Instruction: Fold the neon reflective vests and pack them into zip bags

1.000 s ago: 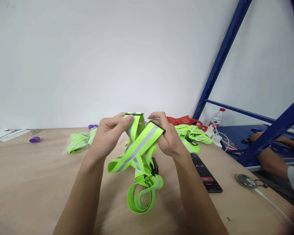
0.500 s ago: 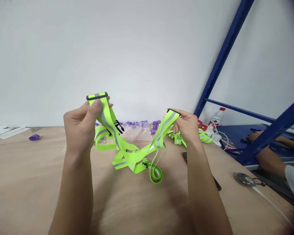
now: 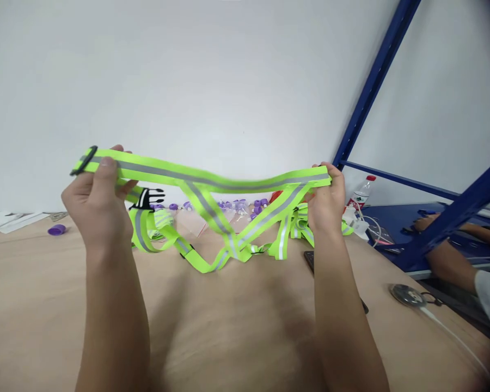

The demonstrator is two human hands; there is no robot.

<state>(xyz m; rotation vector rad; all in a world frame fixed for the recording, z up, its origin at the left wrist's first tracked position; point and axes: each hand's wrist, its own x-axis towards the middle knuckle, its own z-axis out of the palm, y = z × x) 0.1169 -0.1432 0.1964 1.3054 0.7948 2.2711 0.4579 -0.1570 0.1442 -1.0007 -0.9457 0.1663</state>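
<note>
A neon-yellow reflective harness (image 3: 212, 182) with grey stripes is stretched sideways between my hands, above the table. My left hand (image 3: 102, 201) pinches its left end, thumb in front, beside a black slider (image 3: 85, 160). Just right of those fingers hangs a black side-release buckle prong (image 3: 149, 197). At the other end of the strap my right hand (image 3: 329, 198) is closed on the band. Two diagonal straps drop from the band and cross in the middle (image 3: 234, 245). Lower loops hang close to the tabletop; whether they touch it I cannot tell.
Behind the harness lie purple caps (image 3: 259, 205) and clear plastic bags (image 3: 191, 220). More neon straps (image 3: 304, 220) lie at right, near a dark phone-like object (image 3: 309, 260), a bottle (image 3: 361, 193) and a blue rack (image 3: 375, 81). Another person's arm (image 3: 453, 267) is at far right.
My hands have moved apart, the left one further left. The harness's upper band, slack and folded before, is now pulled out nearly straight, and its crossing straps have opened.
</note>
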